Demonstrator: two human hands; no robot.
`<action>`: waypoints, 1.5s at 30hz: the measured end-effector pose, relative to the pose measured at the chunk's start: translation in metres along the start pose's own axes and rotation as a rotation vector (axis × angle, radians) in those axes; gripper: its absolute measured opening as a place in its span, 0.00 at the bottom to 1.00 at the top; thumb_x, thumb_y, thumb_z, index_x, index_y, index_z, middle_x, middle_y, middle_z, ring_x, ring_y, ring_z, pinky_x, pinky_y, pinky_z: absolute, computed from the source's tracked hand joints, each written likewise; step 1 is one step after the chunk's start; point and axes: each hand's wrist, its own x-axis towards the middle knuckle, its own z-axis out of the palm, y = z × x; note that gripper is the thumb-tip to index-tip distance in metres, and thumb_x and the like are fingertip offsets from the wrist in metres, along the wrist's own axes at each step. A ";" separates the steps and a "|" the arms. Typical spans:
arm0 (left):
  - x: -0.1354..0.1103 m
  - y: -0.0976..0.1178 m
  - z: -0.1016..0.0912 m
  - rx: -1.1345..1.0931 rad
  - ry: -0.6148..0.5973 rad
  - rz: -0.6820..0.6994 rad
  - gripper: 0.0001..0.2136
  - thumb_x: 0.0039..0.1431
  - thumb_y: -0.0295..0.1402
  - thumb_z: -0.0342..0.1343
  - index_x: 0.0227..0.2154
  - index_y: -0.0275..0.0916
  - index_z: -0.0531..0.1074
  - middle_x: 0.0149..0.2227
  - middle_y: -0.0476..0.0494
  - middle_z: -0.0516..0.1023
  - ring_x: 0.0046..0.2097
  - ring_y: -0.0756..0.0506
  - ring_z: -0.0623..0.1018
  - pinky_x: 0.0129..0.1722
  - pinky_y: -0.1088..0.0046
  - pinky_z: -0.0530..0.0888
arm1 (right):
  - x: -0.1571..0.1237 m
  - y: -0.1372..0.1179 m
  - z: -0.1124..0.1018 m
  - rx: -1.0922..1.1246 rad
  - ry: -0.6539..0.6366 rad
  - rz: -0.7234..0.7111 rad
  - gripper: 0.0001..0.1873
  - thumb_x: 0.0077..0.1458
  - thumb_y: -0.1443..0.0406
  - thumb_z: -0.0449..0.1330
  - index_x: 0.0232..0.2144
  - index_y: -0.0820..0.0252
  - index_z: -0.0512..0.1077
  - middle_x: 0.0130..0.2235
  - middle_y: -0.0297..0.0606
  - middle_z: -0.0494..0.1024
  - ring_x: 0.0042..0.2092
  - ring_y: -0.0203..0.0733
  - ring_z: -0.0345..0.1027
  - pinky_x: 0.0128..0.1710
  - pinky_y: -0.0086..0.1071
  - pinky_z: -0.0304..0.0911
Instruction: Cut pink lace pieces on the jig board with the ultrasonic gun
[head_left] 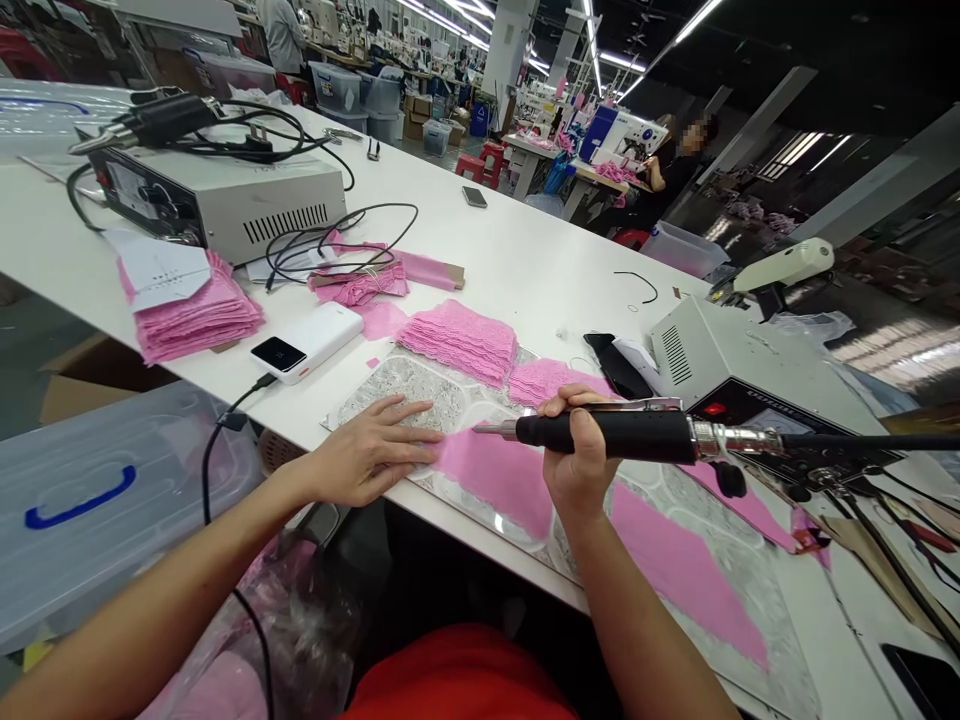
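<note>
My left hand (375, 452) lies flat with fingers spread on a glass plate (480, 505), pressing the end of a pink lace strip (504, 478). My right hand (579, 455) is wrapped round the black handle of a cutting tool (622, 435). The tool's metal tip (487, 429) points left, just above the strip and close to my left fingertips. The strip runs on to the right across the plate (682, 570). Behind it sit two stacks of cut pink lace pieces (459, 340) (551, 380).
A grey control box (720, 365) stands right of the tool, its cable trailing right. Another box (225, 200) with a second tool sits far left, beside a pink stack (191, 315) and a white power bank (307, 343). A person sits at a distant table (675, 160).
</note>
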 end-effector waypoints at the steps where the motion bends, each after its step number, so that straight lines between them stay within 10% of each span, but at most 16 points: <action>1: 0.000 0.000 0.000 0.003 -0.001 -0.001 0.18 0.63 0.29 0.48 0.54 0.48 0.71 0.58 0.51 0.73 0.68 0.41 0.58 0.67 0.56 0.49 | 0.000 0.001 0.000 -0.003 -0.004 0.000 0.04 0.50 0.65 0.59 0.31 0.57 0.70 0.35 0.31 0.70 0.31 0.32 0.66 0.35 0.35 0.66; 31: 0.000 0.003 -0.004 -0.041 -0.009 -0.020 0.19 0.63 0.27 0.47 0.53 0.48 0.72 0.56 0.50 0.75 0.68 0.40 0.58 0.67 0.53 0.51 | -0.007 -0.001 0.020 -0.002 -0.059 0.042 0.04 0.49 0.65 0.60 0.29 0.57 0.68 0.34 0.31 0.70 0.30 0.33 0.66 0.33 0.35 0.67; 45: 0.001 -0.004 -0.005 -0.008 -0.010 0.010 0.19 0.63 0.29 0.48 0.54 0.49 0.72 0.57 0.52 0.74 0.68 0.41 0.58 0.67 0.54 0.53 | 0.016 -0.024 -0.041 -0.044 0.196 -0.067 0.04 0.45 0.64 0.56 0.27 0.58 0.66 0.33 0.32 0.68 0.27 0.31 0.63 0.30 0.32 0.64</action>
